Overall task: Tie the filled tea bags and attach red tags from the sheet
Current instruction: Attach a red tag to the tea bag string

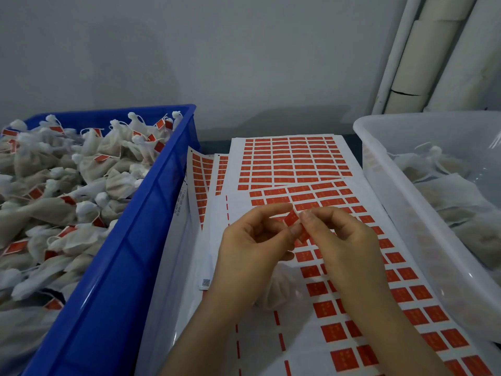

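While both hands pinch one red tag [292, 217] above the sticker sheet [352, 280], left hand [254, 240] and right hand [341, 240] should hold its edges; it looks thin, bendy and sticky.

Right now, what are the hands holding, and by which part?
A small red tag, pinched between the fingertips of the left hand and right hand, held by its lower edge above the sheet.

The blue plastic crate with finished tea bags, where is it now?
In the head view, the blue plastic crate sits at the left, beside the white sheets of red tags.
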The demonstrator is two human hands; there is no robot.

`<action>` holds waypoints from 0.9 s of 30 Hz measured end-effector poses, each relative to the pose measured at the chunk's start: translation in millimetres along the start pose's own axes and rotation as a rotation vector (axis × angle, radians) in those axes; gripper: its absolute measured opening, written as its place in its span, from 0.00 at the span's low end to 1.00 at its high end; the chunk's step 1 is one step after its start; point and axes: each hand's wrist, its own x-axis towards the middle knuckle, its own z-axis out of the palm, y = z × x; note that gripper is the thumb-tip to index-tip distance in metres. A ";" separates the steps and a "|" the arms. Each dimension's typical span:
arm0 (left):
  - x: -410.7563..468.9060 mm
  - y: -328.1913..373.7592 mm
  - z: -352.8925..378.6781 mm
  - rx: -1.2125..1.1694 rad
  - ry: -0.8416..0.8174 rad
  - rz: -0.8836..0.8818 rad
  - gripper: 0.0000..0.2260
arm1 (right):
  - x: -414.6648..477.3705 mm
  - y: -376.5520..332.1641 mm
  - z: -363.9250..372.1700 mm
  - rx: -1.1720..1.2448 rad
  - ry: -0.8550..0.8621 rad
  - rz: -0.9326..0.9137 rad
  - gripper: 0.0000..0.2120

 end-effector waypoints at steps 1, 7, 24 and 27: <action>0.6 -0.9 0.6 0.005 0.009 -0.005 0.15 | 0.0 -0.3 0.1 0.002 0.006 0.008 0.07; 2.5 -7.0 4.1 0.146 0.158 -0.004 0.19 | -1.9 -4.4 2.3 0.013 0.044 0.063 0.07; -10.1 -2.7 9.1 0.210 0.217 0.194 0.12 | -4.4 -9.0 3.1 0.130 0.061 0.086 0.06; -9.8 -1.6 10.2 0.211 0.215 0.174 0.12 | -5.4 -10.4 2.8 0.144 0.049 0.046 0.05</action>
